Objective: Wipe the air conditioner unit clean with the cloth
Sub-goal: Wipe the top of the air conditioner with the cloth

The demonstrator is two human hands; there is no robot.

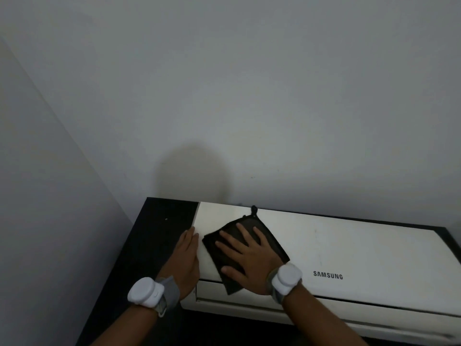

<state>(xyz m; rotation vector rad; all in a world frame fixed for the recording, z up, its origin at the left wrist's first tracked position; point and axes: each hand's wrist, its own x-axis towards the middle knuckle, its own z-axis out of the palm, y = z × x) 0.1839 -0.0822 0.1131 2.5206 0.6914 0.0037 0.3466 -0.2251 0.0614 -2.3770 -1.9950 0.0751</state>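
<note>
A white wall-mounted air conditioner unit (361, 255) with a dark brand name on its front fills the lower right. A dark cloth (225, 237) lies flat against the left part of its front panel. My right hand (245, 258) presses on the cloth with fingers spread. My left hand (187, 258) rests edge-on against the unit's left end, fingers straight and together, holding nothing. Both wrists wear white round devices on grey straps.
A black panel (159, 233) borders the unit on its left side and runs down below it. A small dark loop (254, 209) of the cloth sticks up at the unit's top edge. Grey walls meet in a corner at the left.
</note>
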